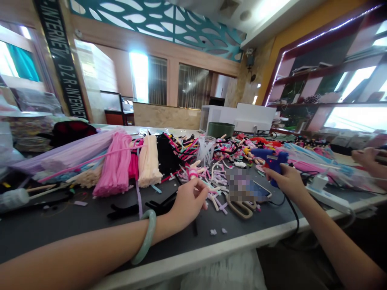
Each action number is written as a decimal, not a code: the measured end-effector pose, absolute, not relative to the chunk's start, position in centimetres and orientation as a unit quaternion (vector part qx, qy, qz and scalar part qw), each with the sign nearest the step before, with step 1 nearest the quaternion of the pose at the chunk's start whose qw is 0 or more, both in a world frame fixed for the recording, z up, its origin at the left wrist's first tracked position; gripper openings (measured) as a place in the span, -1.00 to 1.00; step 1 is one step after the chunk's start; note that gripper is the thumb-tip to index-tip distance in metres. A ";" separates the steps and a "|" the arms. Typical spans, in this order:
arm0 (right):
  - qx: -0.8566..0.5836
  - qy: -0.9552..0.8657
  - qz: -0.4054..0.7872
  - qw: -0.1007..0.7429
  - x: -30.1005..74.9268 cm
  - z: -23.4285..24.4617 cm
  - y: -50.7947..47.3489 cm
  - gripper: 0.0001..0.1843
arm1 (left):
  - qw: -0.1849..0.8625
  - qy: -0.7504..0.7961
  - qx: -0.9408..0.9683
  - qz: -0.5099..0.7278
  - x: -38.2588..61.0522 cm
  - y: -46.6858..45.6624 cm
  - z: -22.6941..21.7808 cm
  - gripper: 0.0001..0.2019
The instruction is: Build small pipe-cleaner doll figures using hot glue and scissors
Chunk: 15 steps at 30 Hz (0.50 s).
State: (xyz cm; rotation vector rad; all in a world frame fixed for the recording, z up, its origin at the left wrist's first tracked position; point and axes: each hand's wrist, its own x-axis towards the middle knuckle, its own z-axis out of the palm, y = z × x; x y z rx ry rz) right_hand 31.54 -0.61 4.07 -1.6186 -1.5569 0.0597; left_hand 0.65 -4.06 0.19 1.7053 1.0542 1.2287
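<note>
My left hand (189, 201), with a pale green bangle (147, 235) on the wrist, pinches a small pink and cream pipe-cleaner figure (192, 171) above the dark table (75, 225). My right hand (287, 181) is wrapped round the grip of a blue glue gun (270, 158), whose nozzle points left toward the figure. The gun's black cord (292, 209) trails off over the table's edge. Short cut pipe-cleaner bits (216, 187) lie scattered between my hands.
Bundles of pink, cream, lilac and black pipe cleaners (121, 163) lie at the left. Beige-handled scissors (242, 209), a clear jar (207, 149), a green bowl (220, 129) and a white power strip (328, 197) sit nearby. Another person's hand (367, 157) rests at the far right.
</note>
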 end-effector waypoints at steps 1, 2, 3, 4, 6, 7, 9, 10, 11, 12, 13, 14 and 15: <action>-0.665 -0.621 0.010 0.414 32.1 3.8 0.0 -0.62 | 0.385 0.414 0.670 0.481 0.7 -4.0 0.2 -0.87; -0.680 -0.618 -0.002 0.395 32.8 3.6 0.5 -0.62 | 0.386 0.414 0.670 0.480 0.7 -4.0 0.1 -0.88; -0.692 -0.616 -0.011 0.376 33.4 3.2 0.9 -0.61 | 0.388 0.412 0.670 0.479 0.7 -4.0 0.1 -0.88; -0.703 -0.615 -0.018 0.357 33.9 2.9 1.3 -0.61 | 0.390 0.410 0.670 0.479 0.7 -4.0 0.1 -0.88; -0.721 -0.614 -0.026 0.320 34.9 2.1 1.8 -0.60 | 0.393 0.408 0.670 0.479 0.7 -4.0 0.1 -0.87; -0.729 -0.613 -0.030 0.303 35.3 1.7 2.0 -0.60 | 0.393 0.408 0.671 0.479 0.8 -4.0 0.0 -0.87; -0.741 -0.612 -0.043 0.271 35.8 1.1 2.2 -0.59 | 0.393 0.408 0.671 0.479 0.8 -4.0 0.0 -0.87; -0.747 -0.611 -0.051 0.257 36.0 0.8 2.3 -0.58 | 0.393 0.408 0.671 0.479 0.8 -4.0 0.1 -0.87; -0.751 -0.610 -0.060 0.245 36.2 0.5 2.4 -0.58 | 0.392 0.409 0.670 0.479 0.8 -4.0 0.1 -0.87; -0.755 -0.608 -0.069 0.236 36.3 0.2 2.4 -0.58 | 0.391 0.411 0.670 0.478 0.8 -4.0 0.2 -0.88; -0.758 -0.607 -0.077 0.228 36.5 0.0 2.5 -0.59 | 0.389 0.413 0.671 0.477 0.8 -4.0 0.2 -0.88; -0.760 -0.605 -0.084 0.222 36.6 -0.3 2.7 -0.59 | 0.387 0.416 0.672 0.476 0.9 -4.0 0.2 -0.88; -0.761 -0.605 -0.088 0.218 36.7 -0.5 2.8 -0.58 | 0.384 0.418 0.673 0.475 0.9 -4.0 0.3 -0.88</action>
